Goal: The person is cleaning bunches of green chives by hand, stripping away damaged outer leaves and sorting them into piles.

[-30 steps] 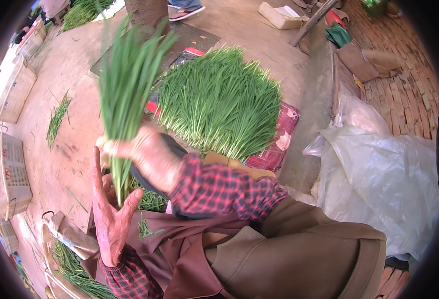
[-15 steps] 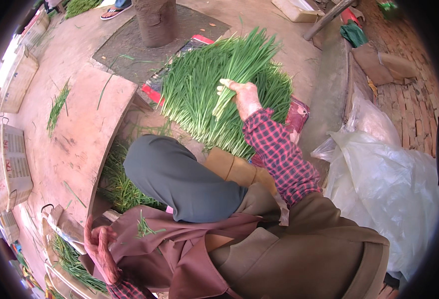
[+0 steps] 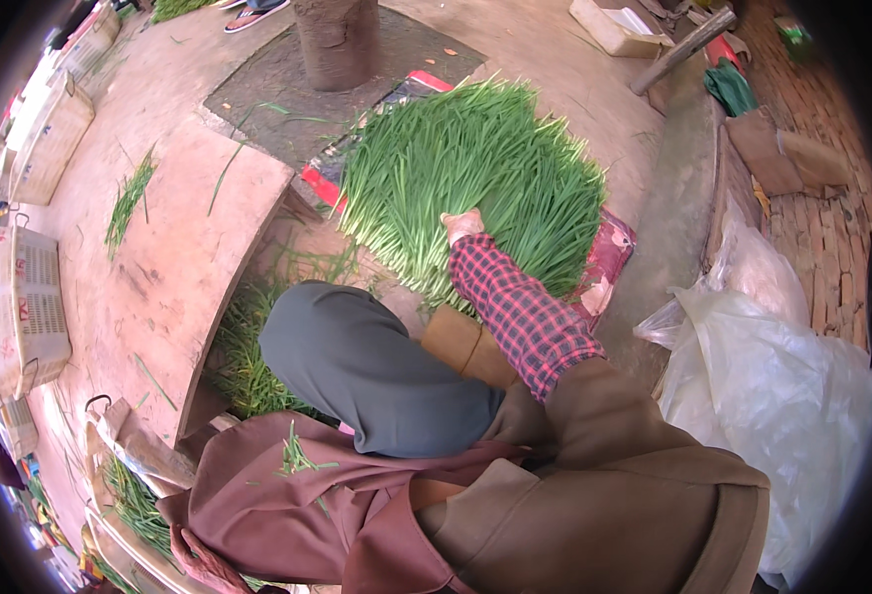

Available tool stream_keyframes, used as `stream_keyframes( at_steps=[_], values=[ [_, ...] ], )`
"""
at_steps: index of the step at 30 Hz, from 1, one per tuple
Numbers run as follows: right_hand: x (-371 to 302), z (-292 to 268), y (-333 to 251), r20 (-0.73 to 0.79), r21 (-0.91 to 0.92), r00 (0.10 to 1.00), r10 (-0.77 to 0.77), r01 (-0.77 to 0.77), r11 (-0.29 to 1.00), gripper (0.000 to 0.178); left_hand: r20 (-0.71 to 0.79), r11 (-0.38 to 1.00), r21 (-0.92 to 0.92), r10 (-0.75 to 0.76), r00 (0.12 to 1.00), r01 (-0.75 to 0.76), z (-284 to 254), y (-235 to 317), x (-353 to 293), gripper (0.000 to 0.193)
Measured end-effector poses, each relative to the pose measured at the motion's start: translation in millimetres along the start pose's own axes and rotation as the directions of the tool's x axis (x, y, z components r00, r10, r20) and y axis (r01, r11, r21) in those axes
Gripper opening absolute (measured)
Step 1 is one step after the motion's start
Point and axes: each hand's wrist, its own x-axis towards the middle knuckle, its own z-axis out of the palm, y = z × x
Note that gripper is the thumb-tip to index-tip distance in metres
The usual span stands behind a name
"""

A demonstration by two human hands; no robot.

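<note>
Already a broad heap of green chives (image 3: pixel 475 178) lies fanned on a red sheet (image 3: pixel 609 262) on the ground ahead of the person, leaf tips pointing away and pale cut ends toward the knees. It looks like the bulk of the sorted greens. The white plastic sacks (image 3: pixel 792 396) sit well apart at the right. A stone slab (image 3: pixel 183 267) at the left carries only a few stray blades, and a smaller loose clump of chives (image 3: pixel 248 356) lies in the gap beside the grey-trousered knee, seemingly still to be gathered. More greens fill a basket (image 3: pixel 124 495) at lower left.

Right hand (image 3: pixel 462 224) rests on the heap's near edge, fingers buried in the stalks; whether the grip is closed I cannot tell. Left hand (image 3: pixel 198 564) lies low by the apron, its fingers loosely spread and holding nothing.
</note>
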Motion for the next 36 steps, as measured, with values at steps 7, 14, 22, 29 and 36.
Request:
stream_keyframes(
  at_steps=[7,14,22,29,36],
  values=[
    [32.6,8.0,3.0,0.151,-0.171,0.986,-0.072,0.097,0.98,0.043,-0.118,0.977,-0.082,-0.205,0.972,0.196,16.6,17.4,-1.6,0.038],
    [-1.9,-34.8,-25.3,0.226,-0.2,0.972,0.067,-0.021,0.98,0.043,-0.146,0.973,-0.184,-0.165,0.975,0.137,22.9,-11.4,0.5,0.037],
    [4.3,-10.4,-25.9,0.201,-0.215,0.962,0.185,-0.141,0.966,0.036,-0.117,0.978,-0.155,-0.156,0.981,0.138,20.7,10.0,1.0,0.041],
    [-33.5,-33.3,-25.2,0.186,-0.055,0.981,0.047,-0.038,0.998,0.062,-0.113,0.981,-0.121,-0.165,0.98,0.151,18.4,10.4,1.9,0.04],
    [-49.5,-50.9,-9.9,0.129,-0.026,0.992,-0.013,0.017,1.0,0.083,-0.107,0.977,-0.138,-0.177,0.978,0.162,19.0,12.2,3.0,0.041]
  ],
)
